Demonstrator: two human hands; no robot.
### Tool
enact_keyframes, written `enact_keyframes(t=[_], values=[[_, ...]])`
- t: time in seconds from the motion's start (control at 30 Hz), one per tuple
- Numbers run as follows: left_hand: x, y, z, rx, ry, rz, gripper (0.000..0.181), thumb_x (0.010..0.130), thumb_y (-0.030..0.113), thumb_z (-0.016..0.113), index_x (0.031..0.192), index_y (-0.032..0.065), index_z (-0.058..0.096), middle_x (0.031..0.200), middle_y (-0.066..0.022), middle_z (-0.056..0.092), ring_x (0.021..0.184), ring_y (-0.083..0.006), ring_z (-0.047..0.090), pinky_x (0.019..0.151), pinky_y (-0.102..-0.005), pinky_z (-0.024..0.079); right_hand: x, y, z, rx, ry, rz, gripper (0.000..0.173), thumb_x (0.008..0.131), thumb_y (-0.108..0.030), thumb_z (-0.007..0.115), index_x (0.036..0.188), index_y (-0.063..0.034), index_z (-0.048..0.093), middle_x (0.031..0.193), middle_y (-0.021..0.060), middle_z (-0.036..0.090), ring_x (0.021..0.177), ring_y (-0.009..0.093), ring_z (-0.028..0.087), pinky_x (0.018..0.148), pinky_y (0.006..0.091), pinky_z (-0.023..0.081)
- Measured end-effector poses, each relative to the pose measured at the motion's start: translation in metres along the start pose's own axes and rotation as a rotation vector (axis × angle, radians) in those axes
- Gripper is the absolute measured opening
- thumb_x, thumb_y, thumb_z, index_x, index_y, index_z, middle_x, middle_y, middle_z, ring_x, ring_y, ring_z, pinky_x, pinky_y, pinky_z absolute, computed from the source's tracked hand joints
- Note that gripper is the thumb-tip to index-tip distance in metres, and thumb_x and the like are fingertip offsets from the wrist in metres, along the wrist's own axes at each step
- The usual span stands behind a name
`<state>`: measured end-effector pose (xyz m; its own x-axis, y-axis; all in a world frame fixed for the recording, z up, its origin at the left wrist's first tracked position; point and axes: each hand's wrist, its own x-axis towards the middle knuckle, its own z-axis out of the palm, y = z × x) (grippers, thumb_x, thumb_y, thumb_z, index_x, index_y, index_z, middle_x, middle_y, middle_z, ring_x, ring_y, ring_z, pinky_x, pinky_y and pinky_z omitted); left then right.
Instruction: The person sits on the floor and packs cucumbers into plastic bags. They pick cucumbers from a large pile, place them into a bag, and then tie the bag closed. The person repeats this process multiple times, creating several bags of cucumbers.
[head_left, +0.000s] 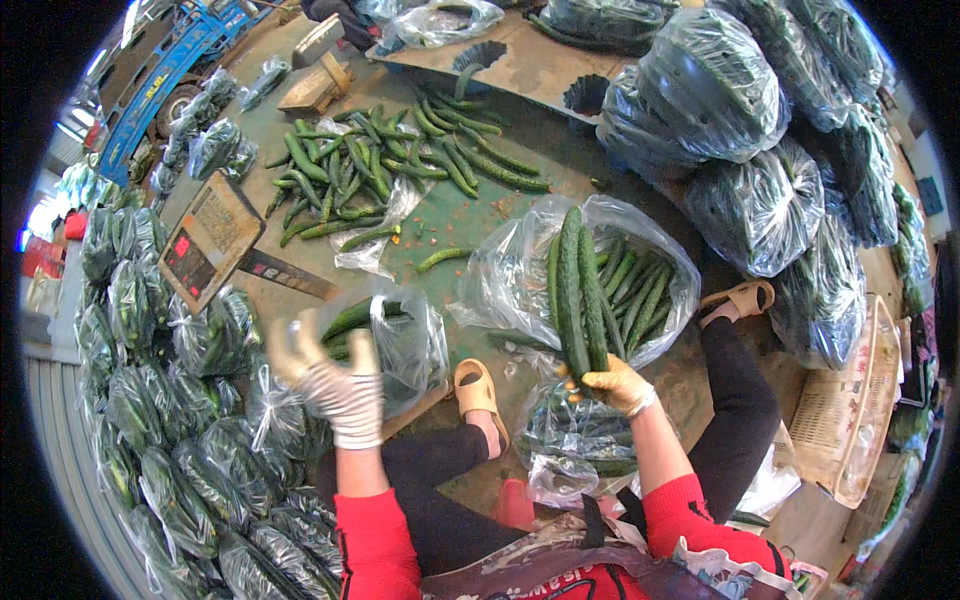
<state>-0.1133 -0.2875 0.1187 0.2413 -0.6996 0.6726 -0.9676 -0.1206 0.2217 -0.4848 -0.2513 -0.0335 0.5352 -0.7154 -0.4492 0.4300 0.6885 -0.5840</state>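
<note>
My right hand (619, 386), in a pale yellow-coated glove, grips a bunch of long dark-green cucumbers (574, 292) by their lower ends. They stand up in front of a large clear plastic bag (510, 259), its mouth wide, with many more cucumbers (637, 292) inside. My left hand (337, 382), in a striped glove with blurred fingers, is spread and holds nothing. Just beyond it sits a smaller clear bag (420, 337) with cucumbers (367, 315) in it, beside a scale's display post (289, 274). Whether the left fingers touch this bag, I cannot tell.
Loose cucumbers (360, 165) lie heaped on the floor ahead. Filled bags (180, 450) line the left; larger ones (712, 90) are stacked right. The scale display (210, 240) stands upright at left. A plastic crate (847, 405) is at right, a blue cart (169, 75) far left.
</note>
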Motion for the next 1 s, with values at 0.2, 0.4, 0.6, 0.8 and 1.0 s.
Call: enact_keyframes(t=[0.2,0.4,0.6,0.8,1.0], values=[[-0.083,0.051,0.028,-1.806,-0.995,-0.782,0.061,0.083,0.029,0.07,0.132,-0.0004,0.048,0.133,-0.0111,0.052,0.122,-0.0217,0.049,0.107,-0.0359,0.036,-0.032,0.006,0.104,-0.169,-0.145,0.025,0.06,0.076,-0.02,0.078,0.127,-0.0054,0.052,0.108,0.0062,0.063,0.09,0.017,0.063,0.075,0.0315,0.055],[-0.086,0.08,0.011,-2.207,-1.02,-1.233,0.046,0.08,0.033,0.067,0.111,0.0012,0.056,0.102,-0.0122,0.064,0.092,-0.0278,0.064,0.086,-0.0461,0.052,-0.062,0.025,0.127,-0.245,-0.07,0.041,0.054,0.085,-0.037,0.069,0.123,-0.0018,0.053,0.106,0.0097,0.063,0.091,0.022,0.064,0.07,0.0334,0.055],[-0.076,0.048,0.028,-2.36,-0.681,-1.373,0.037,0.079,0.03,0.068,0.104,0.0041,0.06,0.096,-0.0101,0.066,0.092,-0.0291,0.064,0.086,-0.0504,0.051,-0.084,0.018,0.124,-0.339,0.072,-0.142,0.048,0.093,-0.046,0.055,0.116,-0.0031,0.058,0.108,0.013,0.065,0.087,0.018,0.063,0.077,0.0312,0.051],[-0.083,0.05,0.024,-2.282,-0.774,-1.249,0.034,0.078,0.028,0.071,0.102,0.0059,0.061,0.094,-0.0114,0.066,0.086,-0.028,0.064,0.081,-0.0462,0.053,-0.071,0.027,0.141,-1.171,0.408,-0.391,0.032,0.095,-0.031,0.053,0.104,-0.0013,0.06,0.084,0.0146,0.063,0.078,0.023,0.061,0.072,0.034,0.047],[-0.076,0.057,-0.006,-2.055,-0.785,-1.117,0.026,0.079,0.024,0.073,0.094,0.0069,0.062,0.079,-0.0078,0.066,0.072,-0.0219,0.065,0.068,-0.0351,0.055,-0.068,0.055,0.127,-1.194,0.377,-0.384,0.043,0.096,-0.041,0.047,0.081,-0.0023,0.059,0.063,0.0113,0.057,0.06,0.023,0.056,0.059,0.0347,0.044]])
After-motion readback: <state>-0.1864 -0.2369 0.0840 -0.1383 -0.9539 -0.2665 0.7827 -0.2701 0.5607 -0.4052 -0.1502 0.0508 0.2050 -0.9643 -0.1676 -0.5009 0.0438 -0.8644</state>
